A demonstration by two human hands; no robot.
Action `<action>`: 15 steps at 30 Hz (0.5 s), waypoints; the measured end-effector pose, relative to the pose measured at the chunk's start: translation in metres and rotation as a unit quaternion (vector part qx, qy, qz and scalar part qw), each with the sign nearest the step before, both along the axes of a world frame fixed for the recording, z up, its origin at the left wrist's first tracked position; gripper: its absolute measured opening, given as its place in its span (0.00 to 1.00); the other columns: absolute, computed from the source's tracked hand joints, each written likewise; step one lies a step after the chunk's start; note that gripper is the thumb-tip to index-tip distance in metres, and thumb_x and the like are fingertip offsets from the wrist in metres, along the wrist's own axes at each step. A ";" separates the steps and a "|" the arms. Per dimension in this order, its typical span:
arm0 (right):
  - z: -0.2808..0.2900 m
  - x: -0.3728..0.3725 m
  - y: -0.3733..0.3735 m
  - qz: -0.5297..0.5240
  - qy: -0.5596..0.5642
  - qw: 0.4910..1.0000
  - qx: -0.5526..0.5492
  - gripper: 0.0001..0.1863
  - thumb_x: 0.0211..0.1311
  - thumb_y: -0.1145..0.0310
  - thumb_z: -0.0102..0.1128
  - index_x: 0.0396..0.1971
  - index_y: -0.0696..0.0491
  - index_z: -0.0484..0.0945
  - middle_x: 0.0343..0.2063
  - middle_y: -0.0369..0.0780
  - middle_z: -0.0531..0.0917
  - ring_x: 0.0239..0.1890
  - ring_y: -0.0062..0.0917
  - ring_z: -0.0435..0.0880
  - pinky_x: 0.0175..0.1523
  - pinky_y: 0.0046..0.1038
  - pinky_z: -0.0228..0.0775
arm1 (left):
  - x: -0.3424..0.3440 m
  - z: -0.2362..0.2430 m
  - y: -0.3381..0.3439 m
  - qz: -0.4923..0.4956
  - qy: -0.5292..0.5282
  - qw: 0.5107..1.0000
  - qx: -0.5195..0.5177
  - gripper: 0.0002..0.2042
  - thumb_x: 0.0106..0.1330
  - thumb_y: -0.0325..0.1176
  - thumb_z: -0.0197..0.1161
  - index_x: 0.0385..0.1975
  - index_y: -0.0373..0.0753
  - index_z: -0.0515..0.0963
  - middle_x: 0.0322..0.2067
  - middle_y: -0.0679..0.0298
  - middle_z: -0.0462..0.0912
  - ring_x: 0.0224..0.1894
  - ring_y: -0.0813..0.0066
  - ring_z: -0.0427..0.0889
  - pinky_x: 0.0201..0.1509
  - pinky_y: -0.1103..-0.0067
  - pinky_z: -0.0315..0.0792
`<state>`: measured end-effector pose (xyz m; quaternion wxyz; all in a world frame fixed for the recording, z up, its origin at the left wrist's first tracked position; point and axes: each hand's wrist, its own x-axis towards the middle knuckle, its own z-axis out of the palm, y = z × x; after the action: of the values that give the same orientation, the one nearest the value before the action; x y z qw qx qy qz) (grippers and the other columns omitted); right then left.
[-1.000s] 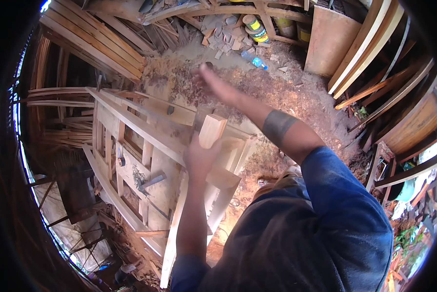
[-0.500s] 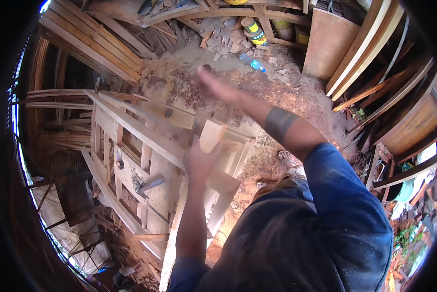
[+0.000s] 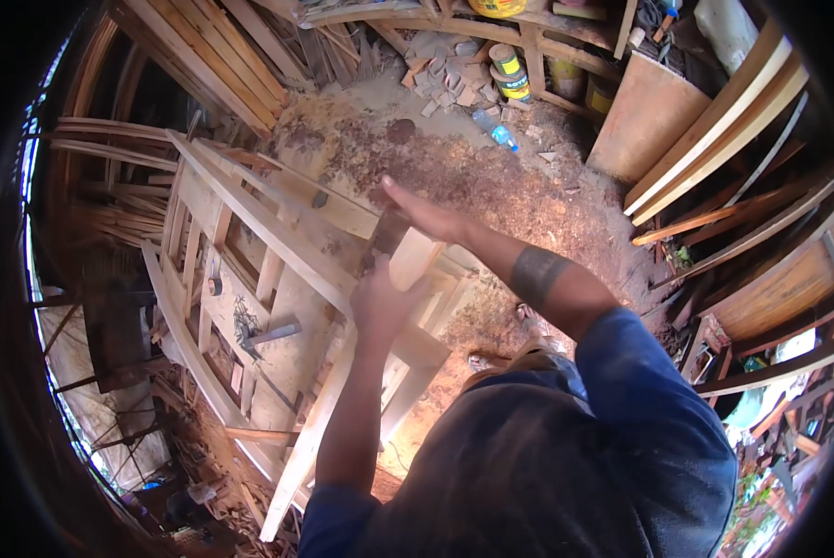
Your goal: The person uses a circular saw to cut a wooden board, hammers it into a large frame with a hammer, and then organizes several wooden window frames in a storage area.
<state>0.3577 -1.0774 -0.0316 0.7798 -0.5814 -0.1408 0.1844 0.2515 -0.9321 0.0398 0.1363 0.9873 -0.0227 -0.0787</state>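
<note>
My left hand (image 3: 380, 302) is closed round a pale wooden block (image 3: 415, 260) above the corner of a wooden frame (image 3: 278, 246). Along the block's left side shows a flat dark brown piece (image 3: 386, 235); whether it belongs to the block I cannot tell. My right hand (image 3: 428, 219) is stretched out flat with its fingers straight, at the block's far end. It seems to touch that end, though its palm is hidden. On a panel within the frame lie a hammer (image 3: 275, 335), a heap of dark nails or scraps (image 3: 246, 321) and a small roll (image 3: 215, 286).
Long planks (image 3: 208, 60) lean at the far left, and boards (image 3: 714, 130) lean at the right. Stacked paint cans (image 3: 510, 74), a plastic bottle (image 3: 496, 130) and wood offcuts (image 3: 445, 84) lie on the dusty floor ahead. Shelving holds a yellow tub (image 3: 498, 6).
My right hand has come down and nearer, from above the floor to the block's far end. The left hand keeps its hold on the block. The whole view has shifted slightly.
</note>
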 end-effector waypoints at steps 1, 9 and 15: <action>0.005 0.007 -0.008 0.007 -0.003 1.000 -0.002 0.53 0.70 0.25 0.15 0.74 0.56 0.58 0.74 0.49 0.60 0.78 0.40 0.53 0.80 0.51 0.39 | 0.000 0.001 0.003 -0.006 -0.006 1.000 -0.003 0.33 0.50 0.55 0.75 0.49 0.35 0.79 0.40 0.46 0.86 0.46 0.46 0.85 0.50 0.59 0.77; -0.003 0.020 -0.032 0.040 0.079 0.995 0.037 0.58 0.64 0.19 0.20 0.76 0.57 0.52 0.75 0.52 0.54 0.78 0.46 0.49 0.79 0.51 0.40 | -0.002 0.016 -0.004 -0.022 0.010 0.999 0.022 0.36 0.53 0.55 0.73 0.56 0.34 0.75 0.43 0.46 0.86 0.48 0.46 0.84 0.53 0.58 0.75; 0.005 0.026 -0.035 -0.057 0.041 0.997 0.039 0.56 0.65 0.21 0.19 0.72 0.57 0.59 0.72 0.53 0.60 0.75 0.47 0.57 0.76 0.55 0.50 | -0.007 0.009 0.001 -0.012 0.006 1.000 0.000 0.33 0.53 0.55 0.74 0.50 0.34 0.77 0.40 0.47 0.86 0.45 0.46 0.85 0.51 0.58 0.76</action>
<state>0.3835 -1.1129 -0.0268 0.8165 -0.5491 -0.0823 0.1579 0.2450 -0.9313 0.0486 0.1359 0.9864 -0.0337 -0.0861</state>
